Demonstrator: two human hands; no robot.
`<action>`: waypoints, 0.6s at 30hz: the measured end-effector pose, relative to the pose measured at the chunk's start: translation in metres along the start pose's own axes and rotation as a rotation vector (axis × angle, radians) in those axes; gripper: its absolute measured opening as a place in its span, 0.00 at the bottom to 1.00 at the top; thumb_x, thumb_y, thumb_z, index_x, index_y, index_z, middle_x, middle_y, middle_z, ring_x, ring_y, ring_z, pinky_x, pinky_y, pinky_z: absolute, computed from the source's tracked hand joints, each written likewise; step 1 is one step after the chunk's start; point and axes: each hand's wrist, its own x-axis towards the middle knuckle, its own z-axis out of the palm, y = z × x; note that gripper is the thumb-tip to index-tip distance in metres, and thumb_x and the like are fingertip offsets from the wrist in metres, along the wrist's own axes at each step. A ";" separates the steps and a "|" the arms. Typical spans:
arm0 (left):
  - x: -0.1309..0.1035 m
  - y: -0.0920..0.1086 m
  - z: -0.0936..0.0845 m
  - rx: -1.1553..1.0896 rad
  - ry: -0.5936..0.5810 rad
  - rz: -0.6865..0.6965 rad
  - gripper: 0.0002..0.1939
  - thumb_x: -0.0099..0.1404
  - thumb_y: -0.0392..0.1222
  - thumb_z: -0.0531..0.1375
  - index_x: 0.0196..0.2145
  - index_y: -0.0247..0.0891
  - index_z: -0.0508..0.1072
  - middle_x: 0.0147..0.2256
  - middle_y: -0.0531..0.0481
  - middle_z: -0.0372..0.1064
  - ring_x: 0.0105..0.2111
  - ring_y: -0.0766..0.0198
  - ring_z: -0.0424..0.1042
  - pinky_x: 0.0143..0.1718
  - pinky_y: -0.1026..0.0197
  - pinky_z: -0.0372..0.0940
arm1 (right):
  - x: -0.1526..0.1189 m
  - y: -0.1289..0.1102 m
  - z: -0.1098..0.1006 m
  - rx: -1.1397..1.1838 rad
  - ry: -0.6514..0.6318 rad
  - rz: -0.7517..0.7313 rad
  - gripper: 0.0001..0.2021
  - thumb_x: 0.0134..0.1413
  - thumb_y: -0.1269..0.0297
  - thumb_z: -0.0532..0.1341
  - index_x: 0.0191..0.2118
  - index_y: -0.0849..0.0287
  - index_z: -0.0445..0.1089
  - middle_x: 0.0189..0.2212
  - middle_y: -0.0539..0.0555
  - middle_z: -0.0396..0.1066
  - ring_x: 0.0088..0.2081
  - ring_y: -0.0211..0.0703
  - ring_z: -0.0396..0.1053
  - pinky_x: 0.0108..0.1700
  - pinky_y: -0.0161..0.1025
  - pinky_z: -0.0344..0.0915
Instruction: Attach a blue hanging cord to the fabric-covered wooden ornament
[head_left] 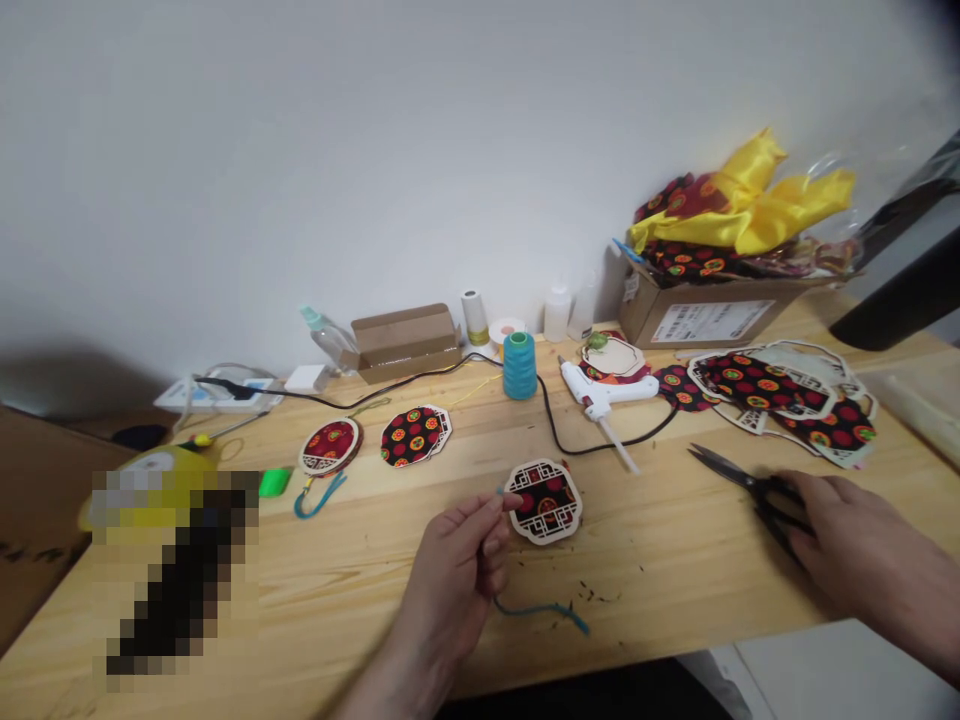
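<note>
My left hand [472, 540] is closed in a pinch on a teal cord [546, 607], whose loose end trails over the table below it. Just beside those fingertips lies an ornament [546, 503] with a pale lattice frame over dark patterned cloth. At the right, my right hand [844, 550] has its fingers around the handles of black scissors [750, 485], the blades pointing left and away from me; part of the handles is hidden. A teal thread spool [519, 366] stands upright beyond the ornament.
A white glue gun [600, 388] lies behind the ornament. Patterned pieces [761, 385] are heaped at the right, before a cardboard box [694, 310] of cloth. Leftward are a round ornament [330, 446], an octagonal piece [415, 436], a green object [275, 482] and a power strip [221, 393].
</note>
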 end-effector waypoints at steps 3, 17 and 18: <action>0.000 -0.001 0.000 -0.004 0.010 -0.003 0.09 0.53 0.41 0.63 0.29 0.31 0.75 0.15 0.62 0.47 0.15 0.77 0.41 0.15 0.70 0.38 | 0.000 0.003 -0.002 0.022 0.005 0.047 0.17 0.36 0.65 0.50 0.37 0.60 0.62 0.30 0.65 0.67 0.33 0.65 0.68 0.33 0.56 0.64; 0.000 -0.001 0.004 0.005 -0.009 0.016 0.10 0.53 0.43 0.63 0.29 0.32 0.73 0.15 0.63 0.45 0.15 0.76 0.39 0.15 0.70 0.37 | 0.004 -0.124 -0.056 0.671 -0.330 -0.178 0.10 0.46 0.56 0.60 0.26 0.56 0.62 0.22 0.49 0.64 0.24 0.39 0.62 0.24 0.33 0.60; -0.001 0.000 0.004 0.008 -0.008 0.023 0.10 0.53 0.43 0.63 0.29 0.32 0.73 0.15 0.63 0.45 0.15 0.76 0.40 0.15 0.70 0.37 | 0.006 -0.130 -0.058 0.695 -0.407 -0.220 0.09 0.45 0.58 0.61 0.28 0.56 0.64 0.23 0.49 0.66 0.25 0.39 0.63 0.25 0.33 0.61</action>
